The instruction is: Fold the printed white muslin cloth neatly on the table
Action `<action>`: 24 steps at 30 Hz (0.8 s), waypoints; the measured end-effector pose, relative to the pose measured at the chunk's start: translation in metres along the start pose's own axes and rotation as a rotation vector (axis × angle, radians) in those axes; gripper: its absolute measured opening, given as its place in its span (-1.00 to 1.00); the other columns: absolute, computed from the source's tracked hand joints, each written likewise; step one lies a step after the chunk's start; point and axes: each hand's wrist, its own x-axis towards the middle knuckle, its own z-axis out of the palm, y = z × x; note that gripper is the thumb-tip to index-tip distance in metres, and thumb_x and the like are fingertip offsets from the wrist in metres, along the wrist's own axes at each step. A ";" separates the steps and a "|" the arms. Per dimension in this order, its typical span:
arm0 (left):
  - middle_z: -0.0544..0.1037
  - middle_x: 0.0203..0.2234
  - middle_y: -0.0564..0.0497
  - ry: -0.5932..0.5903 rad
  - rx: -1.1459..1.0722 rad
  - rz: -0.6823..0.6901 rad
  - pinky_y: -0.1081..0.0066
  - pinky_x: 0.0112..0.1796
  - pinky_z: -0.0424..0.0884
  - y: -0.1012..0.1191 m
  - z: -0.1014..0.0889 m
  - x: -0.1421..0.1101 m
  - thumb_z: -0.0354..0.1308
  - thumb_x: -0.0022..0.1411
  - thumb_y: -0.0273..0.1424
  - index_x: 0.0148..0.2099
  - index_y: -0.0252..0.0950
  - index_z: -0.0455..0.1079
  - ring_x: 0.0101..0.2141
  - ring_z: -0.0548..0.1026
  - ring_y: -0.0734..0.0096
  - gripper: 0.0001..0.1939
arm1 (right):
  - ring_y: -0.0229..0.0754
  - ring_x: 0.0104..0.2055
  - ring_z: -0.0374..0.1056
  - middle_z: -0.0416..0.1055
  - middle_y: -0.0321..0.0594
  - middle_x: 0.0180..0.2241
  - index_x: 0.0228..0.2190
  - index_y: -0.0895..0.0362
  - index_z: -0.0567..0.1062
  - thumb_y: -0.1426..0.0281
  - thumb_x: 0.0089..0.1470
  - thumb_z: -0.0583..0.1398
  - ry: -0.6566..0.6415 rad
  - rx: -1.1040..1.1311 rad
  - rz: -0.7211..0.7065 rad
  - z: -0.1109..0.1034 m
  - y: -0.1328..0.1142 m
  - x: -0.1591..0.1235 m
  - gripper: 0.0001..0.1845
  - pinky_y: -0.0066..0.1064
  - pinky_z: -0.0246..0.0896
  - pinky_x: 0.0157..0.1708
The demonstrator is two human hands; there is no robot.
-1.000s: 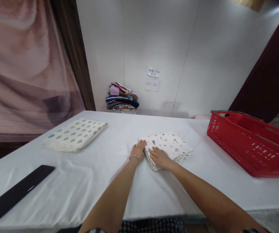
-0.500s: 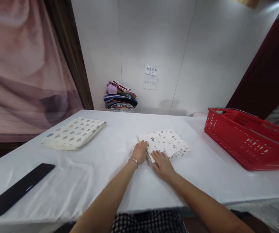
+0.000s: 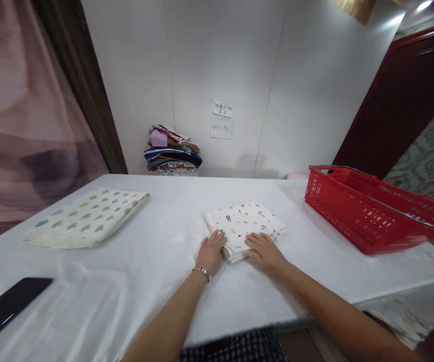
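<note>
A pink curtain (image 3: 1,100) hangs upper left; stacked textiles (image 3: 173,152) sit left of centre; paper notes (image 3: 222,129) mark the wall (image 3: 220,55) above centre.

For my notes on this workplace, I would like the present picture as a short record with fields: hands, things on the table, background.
Left hand: touches the left near edge of a folded white printed cloth
Right hand: touches that cloth's right near edge
Left wrist: silver-coloured bracelet
Table left: folded cream cloth with grey cloud-like shapes; flat black object, cut by the picture edge
Table right: red perforated basket
Background: stack of multicoloured folded fabrics; white paper reading "45-50"
</note>
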 end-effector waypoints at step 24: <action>0.20 0.15 0.10 0.013 -0.082 0.002 0.14 0.14 -0.05 -0.002 0.000 -0.001 -0.09 0.01 -0.60 0.10 -0.17 0.24 0.21 -0.06 0.35 -0.43 | -0.12 -0.36 0.38 0.46 -0.04 -0.31 -0.36 0.24 0.49 0.16 -0.20 0.24 -0.009 0.628 0.987 -0.038 0.133 0.027 -0.58 -0.42 0.28 -0.52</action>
